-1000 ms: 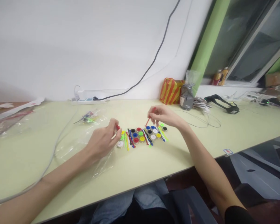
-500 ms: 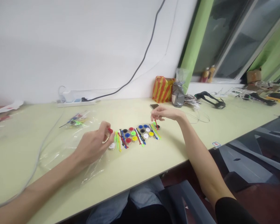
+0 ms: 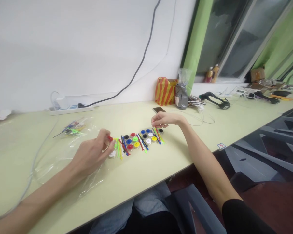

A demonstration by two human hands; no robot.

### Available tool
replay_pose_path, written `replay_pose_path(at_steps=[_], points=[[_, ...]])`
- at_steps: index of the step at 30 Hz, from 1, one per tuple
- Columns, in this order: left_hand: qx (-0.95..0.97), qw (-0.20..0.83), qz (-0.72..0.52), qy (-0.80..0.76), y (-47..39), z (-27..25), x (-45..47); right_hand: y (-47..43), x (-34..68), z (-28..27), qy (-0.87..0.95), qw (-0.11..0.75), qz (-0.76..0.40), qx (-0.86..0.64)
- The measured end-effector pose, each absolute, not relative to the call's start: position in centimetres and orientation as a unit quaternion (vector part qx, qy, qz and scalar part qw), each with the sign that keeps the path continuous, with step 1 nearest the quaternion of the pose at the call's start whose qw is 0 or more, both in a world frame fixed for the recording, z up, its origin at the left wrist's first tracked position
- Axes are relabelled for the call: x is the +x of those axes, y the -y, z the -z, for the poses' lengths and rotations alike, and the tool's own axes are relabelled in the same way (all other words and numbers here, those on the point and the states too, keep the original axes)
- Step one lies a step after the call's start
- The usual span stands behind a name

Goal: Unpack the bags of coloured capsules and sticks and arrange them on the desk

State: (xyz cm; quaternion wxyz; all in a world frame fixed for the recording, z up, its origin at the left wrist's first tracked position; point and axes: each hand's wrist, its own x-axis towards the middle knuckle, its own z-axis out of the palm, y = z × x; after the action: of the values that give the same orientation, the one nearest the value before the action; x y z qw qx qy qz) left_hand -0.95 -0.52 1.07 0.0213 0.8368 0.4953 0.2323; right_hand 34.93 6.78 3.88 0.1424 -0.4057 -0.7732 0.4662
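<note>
My left hand (image 3: 92, 151) pinches a small red round piece (image 3: 110, 138) between thumb and fingers, just above a white-topped disc (image 3: 112, 154). My right hand (image 3: 164, 119) is closed on the upper end of a thin red arrow (image 3: 157, 131), which slants down over the right end of the row. Between the hands lie several round discs with coloured tops, among them a yellow disc (image 3: 136, 145) and a blue disc (image 3: 129, 141). Thin plastic arrows in several colours, such as a yellow arrow (image 3: 120, 151), lie in bunches beside the discs.
A clear plastic bag (image 3: 88, 183) spreads under my left forearm. Loose coloured arrows (image 3: 72, 128) lie behind it. Toward the wall are a power strip (image 3: 72, 110), a phone (image 3: 159, 110), a striped bag (image 3: 165, 92) and a grey pouch (image 3: 181, 97). A white cable (image 3: 34, 162) crosses the left side.
My right hand has lowered the red arrow toward the bunch of arrows at the right end. My left hand still holds the red piece, and the whole view has shifted slightly.
</note>
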Motion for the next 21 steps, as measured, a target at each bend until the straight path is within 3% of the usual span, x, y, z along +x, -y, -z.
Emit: replay_pose_path(at_steps=[21], points=[[0.849,0.016,-0.223,-0.478,0.63,-1.21,-0.66,-6.72,34.55,-3.50,0.769,0.093,-0.406,-0.485]])
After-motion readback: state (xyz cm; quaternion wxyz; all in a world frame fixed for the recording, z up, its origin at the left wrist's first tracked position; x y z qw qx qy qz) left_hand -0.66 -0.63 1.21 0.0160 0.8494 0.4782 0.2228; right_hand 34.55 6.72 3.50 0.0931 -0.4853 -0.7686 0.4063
